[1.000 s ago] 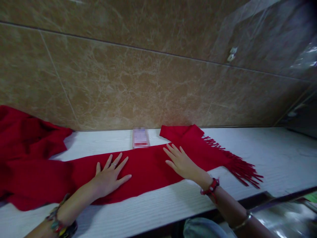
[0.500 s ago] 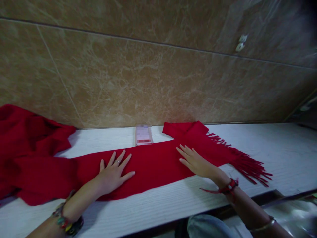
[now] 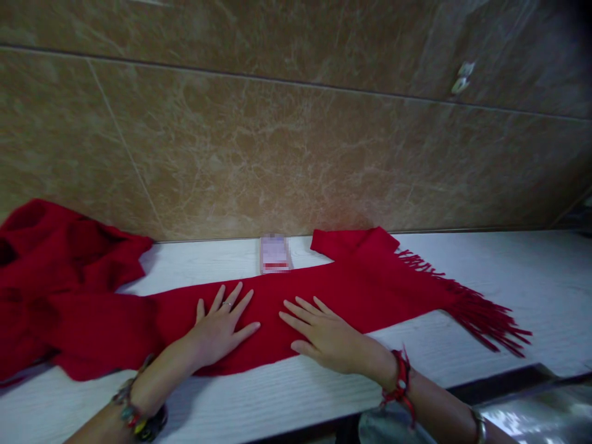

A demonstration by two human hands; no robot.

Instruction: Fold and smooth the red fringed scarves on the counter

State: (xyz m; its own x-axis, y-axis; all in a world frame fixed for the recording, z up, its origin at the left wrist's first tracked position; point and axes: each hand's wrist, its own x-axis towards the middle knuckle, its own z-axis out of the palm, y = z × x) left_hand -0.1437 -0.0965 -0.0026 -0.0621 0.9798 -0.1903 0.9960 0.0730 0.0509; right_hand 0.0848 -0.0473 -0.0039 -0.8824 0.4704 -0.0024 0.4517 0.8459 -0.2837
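Note:
A long red scarf (image 3: 361, 290) lies stretched across the white surface, its fringe fanned out at the right and a folded part at the back. On its left half my left hand (image 3: 217, 336) rests flat with the fingers spread. Close by on the right, my right hand (image 3: 324, 336) also lies open on the cloth, palm down, fingers pointing left. Neither hand grips the fabric. At the far left the red cloth rises in a bunched, crumpled heap (image 3: 60, 259).
A small flat rectangular item (image 3: 274, 254), blurred out, lies between scarf and wall. The white wood-grain tabletop (image 3: 472, 265) meets a brown marbled tile wall (image 3: 259, 154). Small white fittings (image 3: 462, 78) sit on the wall. The table's dark front edge runs below my right arm.
My right hand has slid left along the scarf, coming nearer my left hand. The left hand stays at about the same place on the cloth. The view has shifted slightly.

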